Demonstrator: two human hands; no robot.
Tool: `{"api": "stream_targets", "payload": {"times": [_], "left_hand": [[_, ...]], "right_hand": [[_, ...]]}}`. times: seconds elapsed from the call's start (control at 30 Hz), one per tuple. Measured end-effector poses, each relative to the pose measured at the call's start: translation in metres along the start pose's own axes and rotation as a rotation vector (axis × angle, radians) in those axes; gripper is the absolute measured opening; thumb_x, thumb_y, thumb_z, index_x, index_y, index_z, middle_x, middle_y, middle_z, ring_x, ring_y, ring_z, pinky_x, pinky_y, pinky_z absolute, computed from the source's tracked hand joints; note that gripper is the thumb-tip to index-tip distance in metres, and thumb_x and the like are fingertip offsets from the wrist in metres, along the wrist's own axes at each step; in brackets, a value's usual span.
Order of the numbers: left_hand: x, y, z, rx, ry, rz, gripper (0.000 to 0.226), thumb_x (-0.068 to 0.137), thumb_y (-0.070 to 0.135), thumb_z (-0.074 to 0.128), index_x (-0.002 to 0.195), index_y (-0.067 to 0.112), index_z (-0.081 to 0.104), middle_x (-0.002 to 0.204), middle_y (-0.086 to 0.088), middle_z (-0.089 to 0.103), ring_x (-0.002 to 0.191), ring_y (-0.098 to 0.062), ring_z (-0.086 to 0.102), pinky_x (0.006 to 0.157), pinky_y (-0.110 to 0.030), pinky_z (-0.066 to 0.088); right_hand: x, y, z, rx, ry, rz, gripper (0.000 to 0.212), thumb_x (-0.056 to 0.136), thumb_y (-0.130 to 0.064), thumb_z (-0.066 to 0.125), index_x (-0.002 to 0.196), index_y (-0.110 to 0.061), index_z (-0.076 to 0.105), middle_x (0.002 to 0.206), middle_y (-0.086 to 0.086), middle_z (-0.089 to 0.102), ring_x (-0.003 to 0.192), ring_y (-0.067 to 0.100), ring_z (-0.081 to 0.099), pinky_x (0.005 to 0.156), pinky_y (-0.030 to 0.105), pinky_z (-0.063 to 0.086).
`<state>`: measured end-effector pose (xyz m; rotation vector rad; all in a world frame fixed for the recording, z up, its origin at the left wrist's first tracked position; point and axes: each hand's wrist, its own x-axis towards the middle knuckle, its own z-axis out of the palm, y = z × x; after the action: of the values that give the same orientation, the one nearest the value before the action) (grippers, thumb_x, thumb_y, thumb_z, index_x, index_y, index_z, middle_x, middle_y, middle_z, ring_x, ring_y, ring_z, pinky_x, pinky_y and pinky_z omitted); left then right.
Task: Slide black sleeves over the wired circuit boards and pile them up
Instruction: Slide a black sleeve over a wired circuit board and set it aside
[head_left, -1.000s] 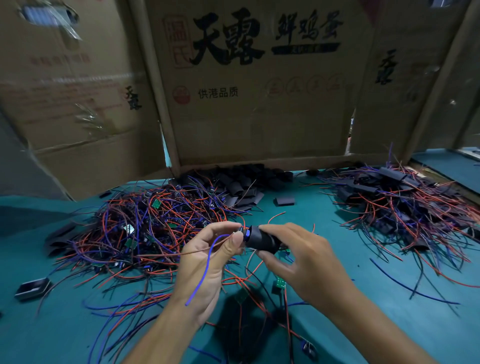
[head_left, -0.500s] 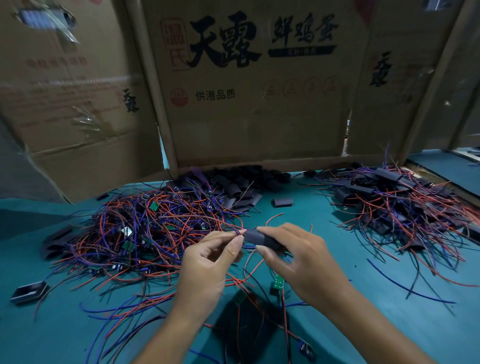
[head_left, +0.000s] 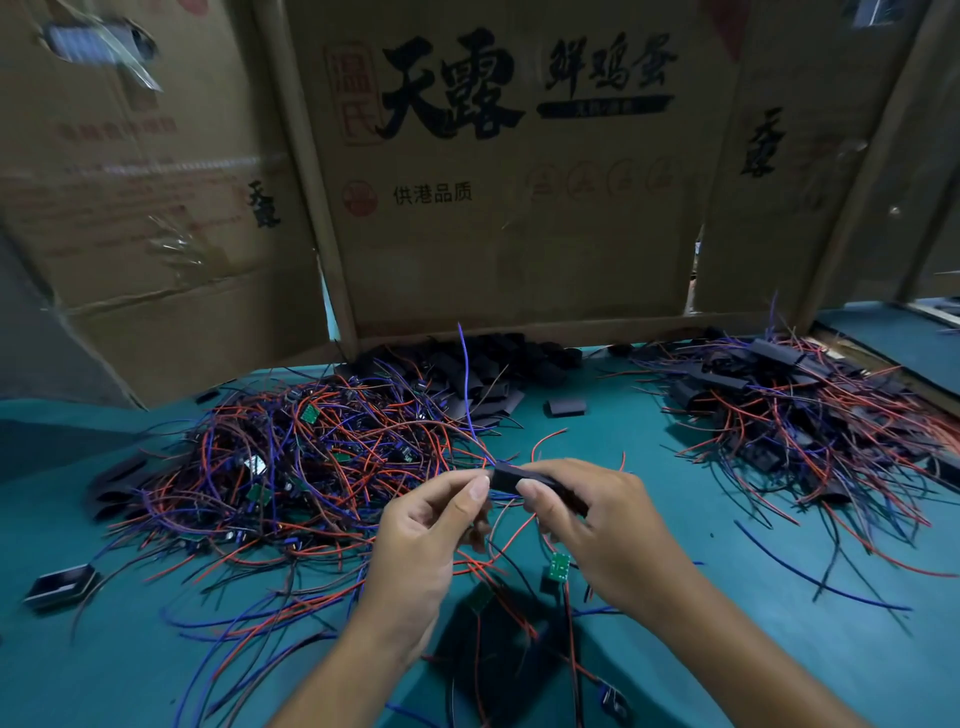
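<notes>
My right hand (head_left: 597, 530) grips a black sleeve (head_left: 511, 477) above the middle of the teal table. My left hand (head_left: 426, 530) pinches the wires at the sleeve's left mouth, thumb and forefinger together. A blue wire (head_left: 467, 384) rises from that end and red wires hang below. The board inside the sleeve is hidden. A tangle of bare wired boards (head_left: 291, 467) lies to the left. Empty black sleeves (head_left: 488, 374) are heaped at the back. A heap of sleeved boards (head_left: 789, 415) lies to the right.
Cardboard box walls (head_left: 509, 208) close off the back of the table. A loose green board (head_left: 560, 566) with wires lies under my hands. One flat sleeve (head_left: 566, 406) lies alone near the back. A black sleeve (head_left: 60, 584) sits at the left edge.
The sleeve has turned from round mouth-on to flat and level. The blue wire that hung below my left hand now sticks up behind the sleeve.
</notes>
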<state>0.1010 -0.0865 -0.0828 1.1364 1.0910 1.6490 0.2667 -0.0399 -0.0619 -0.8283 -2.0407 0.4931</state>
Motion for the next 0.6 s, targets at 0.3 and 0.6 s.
{"api": "stream_targets", "payload": {"times": [0.3,0.6], "left_hand": [[-0.002,-0.003,0.0,0.007,-0.006,-0.02,0.026,0.084,0.032,0.065,0.088,0.008,0.076,0.069,-0.003,0.055,0.062,-0.011,0.048,0.055,-0.021,0.044],[0.001,0.001,-0.009,0.28,0.011,0.053,0.024,0.087,0.038,0.061,0.084,0.022,0.078,0.069,0.004,0.063,0.064,-0.009,0.054,0.059,-0.02,0.044]], "right_hand": [[0.001,-0.002,-0.003,-0.011,-0.11,-0.044,0.028,0.094,-0.038,0.055,0.108,-0.016,0.067,0.071,-0.031,0.052,0.071,-0.014,0.05,0.066,0.004,0.032],[0.026,0.026,-0.059,-0.322,-0.098,-0.006,0.017,0.09,-0.028,0.069,0.105,-0.023,0.07,0.089,-0.011,0.068,0.078,0.003,0.056,0.073,0.022,0.045]]}}
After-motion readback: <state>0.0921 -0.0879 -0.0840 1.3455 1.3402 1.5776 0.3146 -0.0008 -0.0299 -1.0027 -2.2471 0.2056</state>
